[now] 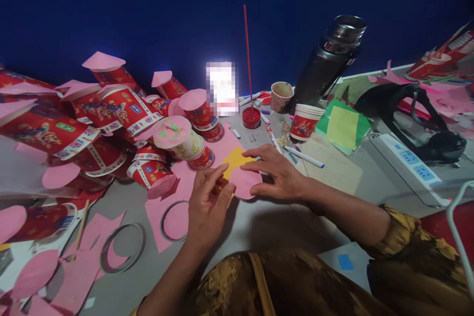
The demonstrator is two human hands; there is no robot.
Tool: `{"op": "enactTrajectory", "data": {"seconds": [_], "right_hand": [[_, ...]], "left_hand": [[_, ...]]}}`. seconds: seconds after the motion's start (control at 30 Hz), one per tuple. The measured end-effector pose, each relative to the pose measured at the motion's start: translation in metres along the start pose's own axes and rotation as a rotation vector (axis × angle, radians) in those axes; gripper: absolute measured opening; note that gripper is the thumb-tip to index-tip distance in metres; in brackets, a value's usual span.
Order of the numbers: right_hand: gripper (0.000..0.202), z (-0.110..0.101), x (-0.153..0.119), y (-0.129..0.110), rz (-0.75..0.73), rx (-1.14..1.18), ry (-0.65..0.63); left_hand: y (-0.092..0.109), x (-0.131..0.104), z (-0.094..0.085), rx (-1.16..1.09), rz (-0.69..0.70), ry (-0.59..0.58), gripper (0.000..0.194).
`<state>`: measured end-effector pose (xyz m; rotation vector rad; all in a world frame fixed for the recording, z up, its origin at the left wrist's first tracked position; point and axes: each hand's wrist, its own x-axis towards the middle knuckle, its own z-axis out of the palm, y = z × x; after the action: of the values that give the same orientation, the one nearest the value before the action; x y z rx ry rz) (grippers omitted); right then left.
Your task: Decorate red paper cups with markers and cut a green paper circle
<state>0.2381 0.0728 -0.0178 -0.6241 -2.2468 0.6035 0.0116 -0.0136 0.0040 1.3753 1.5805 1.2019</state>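
A pink paper circle [246, 182] lies between my two hands, partly over a piece of yellow paper [234, 158]. My right hand [279, 173] spans the circle from the right, thumb at its lower edge and fingertips at its upper edge. To the left, my left hand [209, 197] has thumb and fingers parted, with the thumb tip close by the circle's left edge and the index finger over the yellow paper. A pink paper sheet [181, 173] is spread on the table behind my left hand. Beside that wrist, a grey ring [163, 224] rests on the sheet.
Red paper cups with pink paper tops [129, 111] crowd the left side. Another grey ring [103, 254] lies among pink scraps. Beyond my hands stand a red-filled tub [251, 118] with an upright stick, stacked cups [305, 123] and a thermos [326, 64]. A power strip [411, 168] sits right.
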Motion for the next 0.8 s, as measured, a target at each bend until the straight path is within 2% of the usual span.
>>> {"op": "enactTrajectory", "data": {"seconds": [0.1, 0.3, 0.63, 0.8], "right_hand": [[0.051, 0.0, 0.001, -0.001, -0.004, -0.001, 0.005], [0.052, 0.0, 0.0, 0.0, -0.008, -0.014, 0.0], [0.053, 0.001, -0.001, 0.0, 0.0, -0.019, -0.01], [0.063, 0.0, -0.001, 0.003, 0.001, 0.007, 0.025]], "left_hand": [[-0.004, 0.0, -0.001, 0.132, 0.17, -0.054, 0.034], [-0.013, -0.002, 0.0, 0.189, 0.19, -0.094, 0.035], [-0.016, -0.001, 0.001, 0.28, 0.26, -0.119, 0.041], [-0.017, 0.0, 0.001, 0.31, 0.279, -0.125, 0.039]]}}
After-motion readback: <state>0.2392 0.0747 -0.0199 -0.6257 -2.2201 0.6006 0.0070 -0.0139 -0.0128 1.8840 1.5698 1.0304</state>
